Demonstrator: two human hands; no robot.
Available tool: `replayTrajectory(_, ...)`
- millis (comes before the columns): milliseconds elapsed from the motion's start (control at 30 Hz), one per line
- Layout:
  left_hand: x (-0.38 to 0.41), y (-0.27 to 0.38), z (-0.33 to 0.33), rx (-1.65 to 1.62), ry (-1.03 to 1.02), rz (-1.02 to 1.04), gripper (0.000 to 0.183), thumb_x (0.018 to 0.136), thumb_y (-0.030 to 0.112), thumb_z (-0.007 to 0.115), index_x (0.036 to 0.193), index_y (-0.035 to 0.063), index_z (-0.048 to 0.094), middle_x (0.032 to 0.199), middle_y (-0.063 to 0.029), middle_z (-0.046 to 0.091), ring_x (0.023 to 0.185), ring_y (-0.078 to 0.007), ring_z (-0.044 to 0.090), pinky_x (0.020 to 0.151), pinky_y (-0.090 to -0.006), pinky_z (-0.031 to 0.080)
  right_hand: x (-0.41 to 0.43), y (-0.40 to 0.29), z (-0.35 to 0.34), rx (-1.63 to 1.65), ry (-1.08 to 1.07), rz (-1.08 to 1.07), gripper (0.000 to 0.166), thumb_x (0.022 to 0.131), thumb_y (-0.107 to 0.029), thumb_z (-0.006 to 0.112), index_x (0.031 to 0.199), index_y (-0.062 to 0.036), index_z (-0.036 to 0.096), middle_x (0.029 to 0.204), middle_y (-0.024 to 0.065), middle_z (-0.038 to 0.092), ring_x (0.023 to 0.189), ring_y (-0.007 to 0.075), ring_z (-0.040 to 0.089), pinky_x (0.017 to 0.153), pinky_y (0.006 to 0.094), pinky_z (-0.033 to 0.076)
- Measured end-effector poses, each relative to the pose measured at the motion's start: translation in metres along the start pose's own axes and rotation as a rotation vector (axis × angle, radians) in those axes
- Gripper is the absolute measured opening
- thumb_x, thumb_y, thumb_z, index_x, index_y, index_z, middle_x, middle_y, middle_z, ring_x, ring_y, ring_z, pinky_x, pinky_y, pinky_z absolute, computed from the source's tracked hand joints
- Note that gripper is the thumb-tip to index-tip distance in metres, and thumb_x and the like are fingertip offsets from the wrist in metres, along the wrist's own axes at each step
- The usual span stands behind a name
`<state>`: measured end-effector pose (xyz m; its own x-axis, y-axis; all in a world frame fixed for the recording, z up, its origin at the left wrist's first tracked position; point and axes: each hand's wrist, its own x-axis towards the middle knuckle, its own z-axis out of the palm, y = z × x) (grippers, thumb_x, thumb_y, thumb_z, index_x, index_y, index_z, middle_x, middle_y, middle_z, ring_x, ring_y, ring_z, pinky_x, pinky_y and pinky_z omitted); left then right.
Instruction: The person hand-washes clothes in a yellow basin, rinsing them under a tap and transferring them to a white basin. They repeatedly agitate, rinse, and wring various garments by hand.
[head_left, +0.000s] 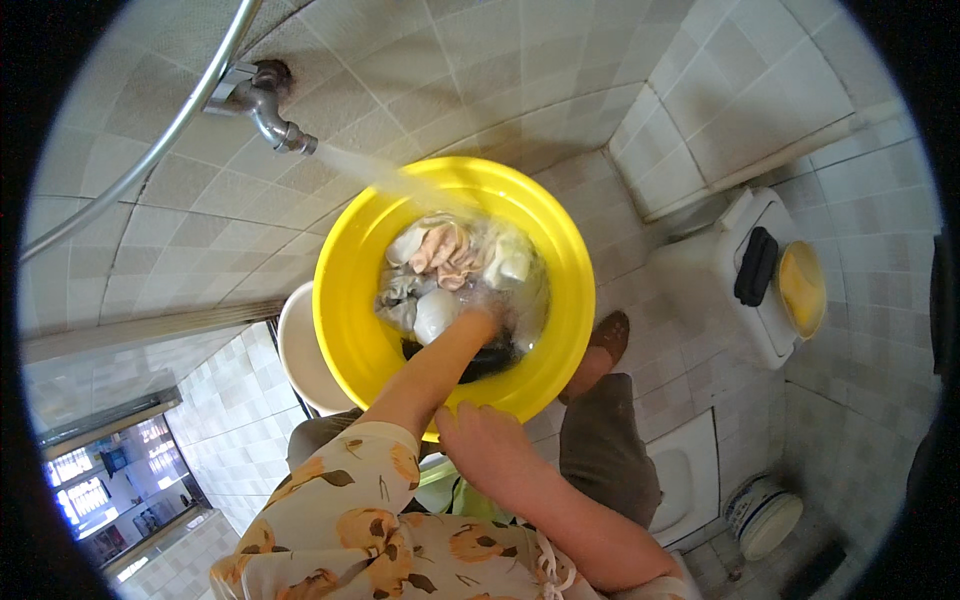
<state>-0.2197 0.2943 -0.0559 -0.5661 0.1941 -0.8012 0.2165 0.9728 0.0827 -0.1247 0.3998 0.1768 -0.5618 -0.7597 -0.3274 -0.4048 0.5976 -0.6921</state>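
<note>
A large yellow plastic basin (341, 330) holds water and a heap of wet cloth: white, grey, peach (442, 251) and a black piece (487, 361). Water streams from a metal tap (281, 131) on the wall into it. My left hand (480, 322) reaches down into the water beside the white cloth (435, 316); it is blurred and partly under the surface, so its fingers and any hold are hidden. With curled fingers, my right hand (480, 442) grips the basin's near rim.
A white tub (304, 352) stands partly under the basin's left side. To the right are a white bin-like container (769, 337) with a black object and a yellow bowl (802, 289), a floor-level squat toilet (682, 480) and a bucket (765, 521). A hose (150, 161) hangs at upper left.
</note>
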Motion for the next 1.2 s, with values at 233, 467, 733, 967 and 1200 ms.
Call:
replayTrajectory(233,-0.062,-0.019,-0.038,-0.129,0.216,0.241,0.052,0.072,0.025,0.070,0.121,0.0131,0.054,0.122,-0.0139,0.049,0.115,-0.0326,0.043,0.089,-0.0496,0.041,0.016,0.005,-0.012,0.011,0.115,0.057,0.013,0.074,-0.004,0.056,0.086,0.0001,0.058,0.081,0.0170,0.060,0.073,0.0325,0.063,0.061,0.0405,0.052)
replayTrajectory(467,-0.094,-0.070,-0.063,0.078,0.747,0.043,0.064,0.073,0.027,0.072,0.128,0.0137,0.043,0.114,-0.0160,0.054,0.113,-0.0341,0.047,0.087,-0.0455,0.044,0.017,0.006,-0.013,-0.015,0.056,0.054,0.017,0.072,-0.004,0.059,0.089,-0.0001,0.058,0.083,0.0170,0.060,0.075,0.0319,0.064,0.063,0.0403,0.052)
replayTrajectory(733,-0.077,-0.114,-0.022,-0.296,0.252,-0.213,0.048,0.075,0.026,0.067,0.112,-0.0009,0.052,0.097,-0.0260,0.060,0.093,-0.0382,0.060,0.080,-0.0431,0.048,0.023,0.010,-0.012,0.001,-0.020,0.088,0.019,0.084,-0.020,0.055,0.093,-0.0026,0.055,0.085,0.0161,0.057,0.077,0.0341,0.060,0.067,0.0440,0.048)
replayTrajectory(967,-0.111,-0.086,-0.019,-0.324,-0.001,0.089,0.036,0.073,0.020,0.062,0.098,-0.0048,0.060,0.095,-0.0238,0.062,0.084,-0.0368,0.062,0.071,-0.0427,0.050,0.025,0.003,-0.014,-0.006,-0.131,0.095,0.021,0.085,-0.021,0.055,0.095,-0.0025,0.055,0.089,0.0171,0.058,0.080,0.0338,0.062,0.069,0.0438,0.049)
replayTrajectory(1200,-0.005,-0.119,0.101,-0.250,-0.008,-0.180,0.037,0.069,0.016,0.066,0.101,-0.0015,0.062,0.098,-0.0212,0.063,0.088,-0.0330,0.062,0.072,-0.0410,0.050,0.027,-0.013,-0.004,-0.010,-0.135,0.023,0.020,0.084,-0.019,0.056,0.093,-0.0019,0.055,0.087,0.0171,0.058,0.077,0.0340,0.062,0.064,0.0426,0.050)
